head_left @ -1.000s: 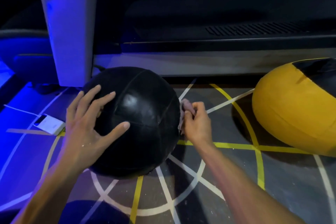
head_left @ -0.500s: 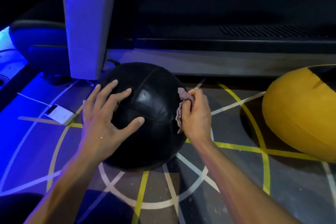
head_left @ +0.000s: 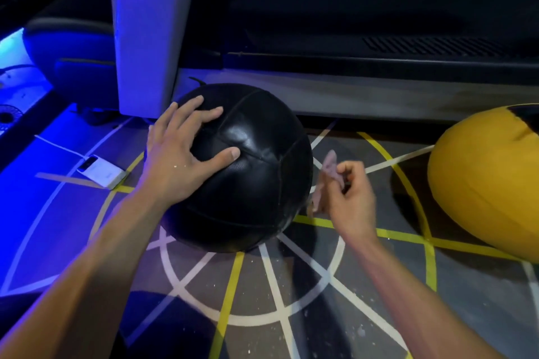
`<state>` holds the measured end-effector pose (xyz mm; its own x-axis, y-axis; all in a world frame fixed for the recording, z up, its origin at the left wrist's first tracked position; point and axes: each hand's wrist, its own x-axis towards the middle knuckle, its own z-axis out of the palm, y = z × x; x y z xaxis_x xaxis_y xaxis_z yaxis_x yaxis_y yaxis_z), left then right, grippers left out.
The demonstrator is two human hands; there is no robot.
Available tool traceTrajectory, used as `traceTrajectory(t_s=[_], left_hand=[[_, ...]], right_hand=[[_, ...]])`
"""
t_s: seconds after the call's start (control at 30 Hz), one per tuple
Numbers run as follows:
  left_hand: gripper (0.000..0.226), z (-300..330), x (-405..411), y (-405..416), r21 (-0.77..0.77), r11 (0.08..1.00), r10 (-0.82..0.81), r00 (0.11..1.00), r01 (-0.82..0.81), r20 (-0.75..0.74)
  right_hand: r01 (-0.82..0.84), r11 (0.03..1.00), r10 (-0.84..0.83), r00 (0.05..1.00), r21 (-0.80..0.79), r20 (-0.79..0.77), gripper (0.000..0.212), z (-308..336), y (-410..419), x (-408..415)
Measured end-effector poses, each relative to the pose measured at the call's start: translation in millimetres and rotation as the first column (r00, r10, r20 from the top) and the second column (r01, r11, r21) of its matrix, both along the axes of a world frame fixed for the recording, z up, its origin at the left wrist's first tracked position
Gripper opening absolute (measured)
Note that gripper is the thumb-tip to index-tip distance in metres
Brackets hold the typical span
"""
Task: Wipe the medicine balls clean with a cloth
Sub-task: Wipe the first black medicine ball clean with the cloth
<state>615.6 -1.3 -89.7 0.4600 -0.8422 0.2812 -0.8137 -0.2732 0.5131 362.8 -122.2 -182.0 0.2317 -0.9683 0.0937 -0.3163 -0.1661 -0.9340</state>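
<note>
A gym floor is showing here: a black leather medicine ball (head_left: 250,172) and a yellow-and-black soft ball (head_left: 484,183) are sitting on grey flooring marked with white and yellow agility lines (head_left: 294,294), beside a dark treadmill-like machine deck (head_left: 379,67) glowing under blue lighting.

Dark floor (head_left: 335,315) with white and yellow lines, pale pillar (head_left: 145,29), black low equipment (head_left: 379,23), blue light at left

Black leather medicine ball (head_left: 256,172) sat on the marked floor; small pale cloth (head_left: 328,172), perhaps crumpled, hung just beside it.
</note>
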Motion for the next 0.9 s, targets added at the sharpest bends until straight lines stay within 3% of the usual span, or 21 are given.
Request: traceTrajectory(t_s=[0.1, 0.2, 0.33, 0.4, 0.5, 0.57, 0.63, 0.7, 0.8, 0.9], left_hand=[[0.080, 0, -2, 0, 0.001, 1.000, 0.002, 1.000, -0.002, 0.005], [0.077, -4, -11, 14, -0.036, 0.999, 0.006, 1.000, -0.005, 0.027], [0.075, -13, -30, 52, -0.102, 0.995, 0.005, 0.999, -0.001, 0.039], [0.073, -18, -37, 65, -0.112, 0.994, 0.015, 0.999, -0.009, 0.049], [0.072, -20, -43, 68, -0.121, 0.992, 0.029, 0.998, -0.022, 0.053], [0.070, -20, -45, 67, -0.135, 0.991, 0.029, 0.998, -0.020, 0.062], [0.069, -22, -47, 69, -0.146, 0.989, 0.037, 0.997, -0.028, 0.063], [0.070, -24, -51, 76, -0.161, 0.987, 0.041, 0.997, -0.029, 0.071], [0.069, -27, -58, 89, -0.174, 0.984, 0.049, 0.993, -0.031, 0.104], [0.068, -30, -67, 107, -0.155, 0.988, 0.048, 0.992, -0.030, 0.116]], right_hand=[[-0.032, 0.995, 0.039, 0.996, -0.093, 0.079, 0.010, 22, 7, 28], [-0.153, 0.944, 0.151, 0.988, -0.293, -0.028, 0.014, 32, 57, 38], [-0.374, 0.865, 0.367, 0.926, -0.336, -0.086, 0.017, 36, 65, 16], [-0.366, 0.881, 0.365, 0.929, -0.302, -0.061, 0.019, 38, 51, 18], [-0.167, 0.983, 0.176, 0.977, -0.077, 0.117, 0.024, 45, 34, 34], [-0.082, 0.996, 0.086, 0.988, -0.035, 0.130, 0.025, 48, 36, 39], [-0.118, 0.979, 0.129, 0.990, -0.167, 0.055, 0.024, 49, 55, 35], [-0.271, 0.920, 0.273, 0.961, -0.282, -0.034, 0.020, 50, 82, 27], [-0.390, 0.884, 0.393, 0.919, -0.258, -0.042, 0.024, 55, 91, 15], [-0.249, 0.966, 0.256, 0.956, -0.067, 0.141, 0.014, 59, 68, 10]])
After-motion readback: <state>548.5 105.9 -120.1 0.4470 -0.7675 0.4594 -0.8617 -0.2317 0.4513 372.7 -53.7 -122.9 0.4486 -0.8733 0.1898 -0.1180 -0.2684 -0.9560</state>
